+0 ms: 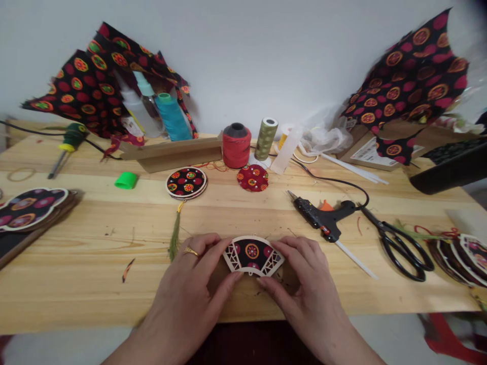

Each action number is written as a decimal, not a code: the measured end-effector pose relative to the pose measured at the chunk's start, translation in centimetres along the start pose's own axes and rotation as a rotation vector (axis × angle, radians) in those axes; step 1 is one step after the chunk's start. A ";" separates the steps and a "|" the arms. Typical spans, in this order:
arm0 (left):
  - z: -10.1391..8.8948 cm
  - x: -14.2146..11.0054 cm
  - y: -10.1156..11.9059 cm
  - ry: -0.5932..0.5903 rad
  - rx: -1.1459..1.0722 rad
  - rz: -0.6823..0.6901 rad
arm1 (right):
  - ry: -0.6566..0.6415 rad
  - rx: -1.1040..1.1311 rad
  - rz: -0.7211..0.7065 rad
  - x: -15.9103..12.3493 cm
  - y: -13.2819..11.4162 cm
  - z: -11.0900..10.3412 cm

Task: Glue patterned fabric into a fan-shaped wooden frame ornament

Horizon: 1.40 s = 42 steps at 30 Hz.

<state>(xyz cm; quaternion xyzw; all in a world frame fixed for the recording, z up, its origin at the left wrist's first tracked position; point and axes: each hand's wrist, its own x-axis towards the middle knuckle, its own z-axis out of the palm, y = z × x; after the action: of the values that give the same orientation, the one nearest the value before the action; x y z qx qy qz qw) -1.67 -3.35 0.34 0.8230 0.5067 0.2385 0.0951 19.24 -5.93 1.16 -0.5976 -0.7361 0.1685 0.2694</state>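
Both left hand (186,286) and right hand (314,276) are rim-pinching fan frame (251,250) near table (91,299) front edge. It is seeming light, stiff, fragile.

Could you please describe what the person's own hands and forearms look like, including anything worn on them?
The left hand wears a gold-coloured ring on one finger, its finer detail too small to tell. The right hand shows no ring. Neither has a glove, and no sleeve, watch or bracelet shows.
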 end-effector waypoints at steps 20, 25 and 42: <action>0.0 0.1 0.1 -0.023 -0.006 -0.016 | 0.045 -0.006 0.022 -0.9 0.1 0.5; 0.1 0.0 0.0 -0.010 0.003 0.003 | 0.067 -0.041 0.020 -1.0 0.2 0.9; 0.1 0.0 -0.1 -0.003 0.000 0.039 | 0.107 -0.039 0.034 -1.0 0.2 0.9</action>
<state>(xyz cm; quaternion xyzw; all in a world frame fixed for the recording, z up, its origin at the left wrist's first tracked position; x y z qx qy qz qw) -1.68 -3.36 0.22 0.8331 0.4905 0.2390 0.0912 18.97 -6.78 0.16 -0.6232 -0.7136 0.1263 0.2940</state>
